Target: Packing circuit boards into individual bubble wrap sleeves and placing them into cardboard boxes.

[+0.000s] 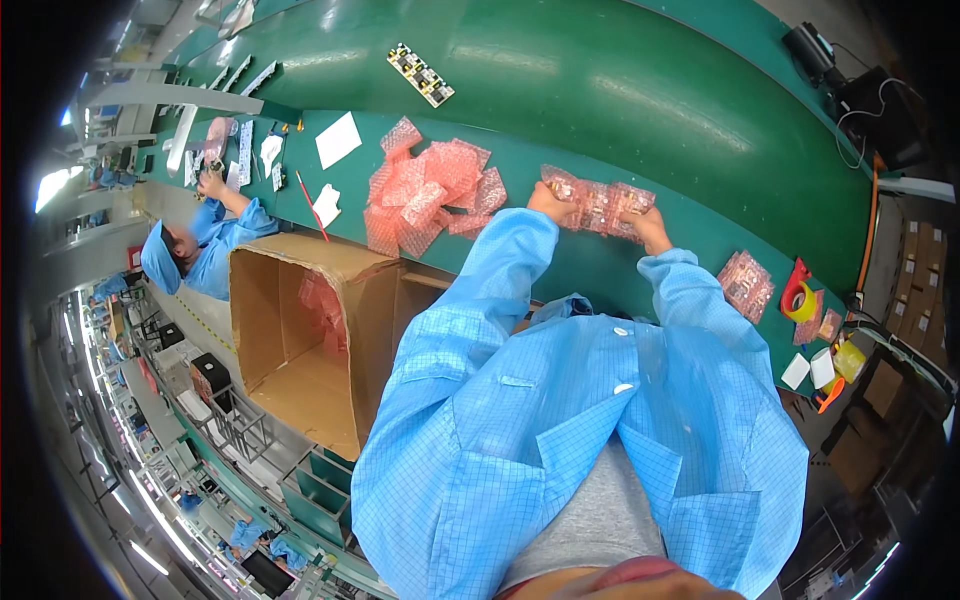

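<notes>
Blue smock sleeves (520,400) filling lower frame | left hand (552,203) and right hand (650,228) closing on pink bubble-wrap pouch (598,207), frame centre, green bench (600,100) | judging: keeping both ends level, pouch taut.

Pink bubble-wrap bags (597,207), green table (640,100), blue checked sleeves (500,270)

The left hand (551,203) and right hand (648,226) show only knuckles; their fingers are hidden under the pink wrap (598,206). What the wrap holds cannot be told. At 3 o'clock, small items beside the tape roll (800,300) are too small to identify. At 9 o'clock, the co-worker's hand (211,185) is blurred
</notes>
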### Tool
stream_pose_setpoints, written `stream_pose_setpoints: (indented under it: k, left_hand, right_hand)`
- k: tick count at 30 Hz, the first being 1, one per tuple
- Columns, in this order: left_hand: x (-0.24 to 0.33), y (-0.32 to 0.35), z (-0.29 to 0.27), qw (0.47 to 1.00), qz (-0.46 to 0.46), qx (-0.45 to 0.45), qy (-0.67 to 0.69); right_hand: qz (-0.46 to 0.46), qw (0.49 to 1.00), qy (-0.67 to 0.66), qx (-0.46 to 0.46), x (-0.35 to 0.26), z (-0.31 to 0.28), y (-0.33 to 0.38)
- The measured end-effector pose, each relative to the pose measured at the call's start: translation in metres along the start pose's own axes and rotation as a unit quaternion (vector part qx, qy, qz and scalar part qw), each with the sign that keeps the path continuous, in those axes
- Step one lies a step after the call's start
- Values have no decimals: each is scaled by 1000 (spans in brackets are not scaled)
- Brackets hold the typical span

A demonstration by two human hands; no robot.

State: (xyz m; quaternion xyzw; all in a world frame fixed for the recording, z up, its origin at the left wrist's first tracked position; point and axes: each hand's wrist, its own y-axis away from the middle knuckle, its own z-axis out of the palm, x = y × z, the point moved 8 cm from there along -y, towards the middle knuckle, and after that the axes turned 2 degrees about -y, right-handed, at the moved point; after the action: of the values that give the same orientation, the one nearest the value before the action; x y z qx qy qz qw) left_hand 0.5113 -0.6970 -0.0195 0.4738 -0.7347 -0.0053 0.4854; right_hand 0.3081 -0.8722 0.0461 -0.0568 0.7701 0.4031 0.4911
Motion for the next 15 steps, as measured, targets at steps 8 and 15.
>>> stream_pose_setpoints:
  k: [8, 15]
  left_hand:
    - [93, 46, 21, 970, 10, -156, 184]
    - [45, 55, -8, 993, -75, -2, -95]
  right_hand:
    - [25, 997, -35, -67, 2, 9, 21]
    - [19, 977, -171, -126, 9, 59, 35]
